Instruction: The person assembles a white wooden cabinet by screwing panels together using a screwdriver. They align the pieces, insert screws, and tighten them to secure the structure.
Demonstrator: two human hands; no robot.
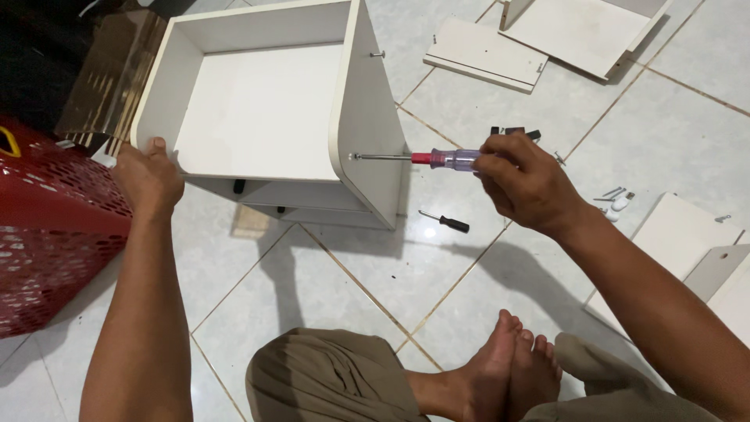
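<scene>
A white box-shaped cabinet [262, 109] lies on its side on the tiled floor, open face up. My left hand [147, 178] grips its near left corner. A screwdriver [426, 159] with a clear and red handle is gripped in my right hand [525, 181]. It is held level, its tip against a screw in the cabinet's right side panel [373, 125]. A second screw [377, 55] sticks out higher on that panel.
A small black-handled screwdriver [445, 221] lies on the floor under my right hand. White panels [484, 55] lie at the far right, another [687, 242] at the right edge with small fittings [617, 197] nearby. A red perforated basket [47, 227] stands at left.
</scene>
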